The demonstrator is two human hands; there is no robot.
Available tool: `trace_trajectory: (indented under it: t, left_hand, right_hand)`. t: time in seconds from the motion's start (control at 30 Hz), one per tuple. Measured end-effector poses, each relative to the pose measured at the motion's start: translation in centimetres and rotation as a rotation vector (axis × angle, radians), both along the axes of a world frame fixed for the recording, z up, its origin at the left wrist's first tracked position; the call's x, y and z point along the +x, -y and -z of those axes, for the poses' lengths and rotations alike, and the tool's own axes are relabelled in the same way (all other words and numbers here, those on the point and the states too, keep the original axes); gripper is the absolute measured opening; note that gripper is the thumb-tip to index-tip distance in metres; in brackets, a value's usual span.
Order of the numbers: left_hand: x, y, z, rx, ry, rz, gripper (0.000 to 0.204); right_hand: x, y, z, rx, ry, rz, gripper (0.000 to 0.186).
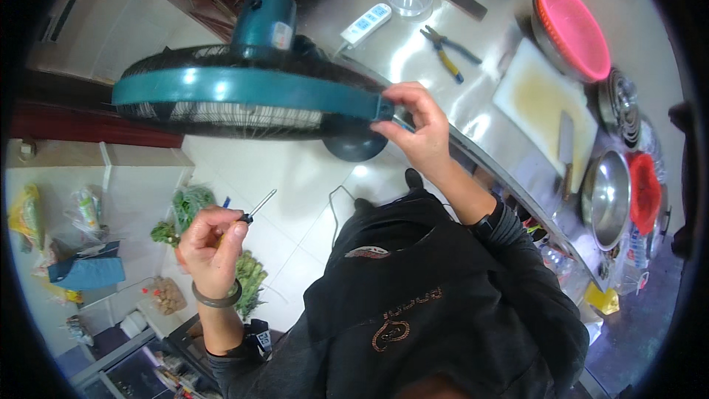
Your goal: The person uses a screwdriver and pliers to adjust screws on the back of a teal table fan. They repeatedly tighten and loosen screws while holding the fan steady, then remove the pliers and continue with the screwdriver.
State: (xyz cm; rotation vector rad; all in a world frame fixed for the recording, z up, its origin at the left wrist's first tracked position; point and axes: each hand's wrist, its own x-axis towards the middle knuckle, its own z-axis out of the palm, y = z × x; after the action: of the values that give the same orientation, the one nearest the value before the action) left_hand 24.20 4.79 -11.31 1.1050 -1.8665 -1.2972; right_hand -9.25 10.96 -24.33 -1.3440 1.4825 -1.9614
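A standing electric fan [244, 87] with a teal rim band and dark wire grille stretches across the upper left, its teal motor housing [264, 21] on the far side. My right hand [417, 122] is closed on the right end of the rim, thumb and fingers on either side of a small clip [385, 108]. What lies under the fingertips is partly hidden. Lower left, my left hand [214, 245] grips a screwdriver [258, 205], its metal shaft pointing up and right, apart from the fan. The fingers cover most of its handle.
On the metal counter [473, 114] at right lie pliers [450, 53], a power strip [367, 24], a clear bowl [408, 0], a phone-like dark slab [462, 2], a cutting board [535, 96] with a knife [566, 140], a pink basin [576, 29] and a steel bowl [607, 199]. Leafy vegetables [251, 281] sit at lower left.
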Motion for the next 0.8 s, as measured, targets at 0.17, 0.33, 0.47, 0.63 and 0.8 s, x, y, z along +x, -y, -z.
trace_trajectory:
  t: [0.17, 0.33, 0.47, 0.63, 0.8]
  left_hand:
    - [5.8, -0.4, 6.6, 0.162, -0.037, -0.146, 0.01]
    - [9.7, -1.1, 9.8, 0.183, -0.105, -0.315, 0.01]
    - [12.4, -1.4, 10.5, 0.217, -0.109, -0.433, 0.013]
    - [13.1, -0.1, 11.8, 0.238, -0.133, -0.575, 0.014]
    - [14.5, -2.3, 12.2, 0.188, -0.257, -0.703, 0.015]
  right_hand:
    - [0.6, -0.8, -0.6, 0.072, -0.125, -0.066, 0.047]
    - [2.6, -0.8, -0.7, 0.092, -0.097, -0.053, 0.048]
    - [5.3, 0.4, -1.7, 0.138, -0.091, -0.135, 0.053]
    - [11.7, 4.7, -3.7, 0.247, -0.328, -0.555, 0.074]
    - [20.1, 14.1, -1.8, 0.04, -0.404, -0.731, 0.069]
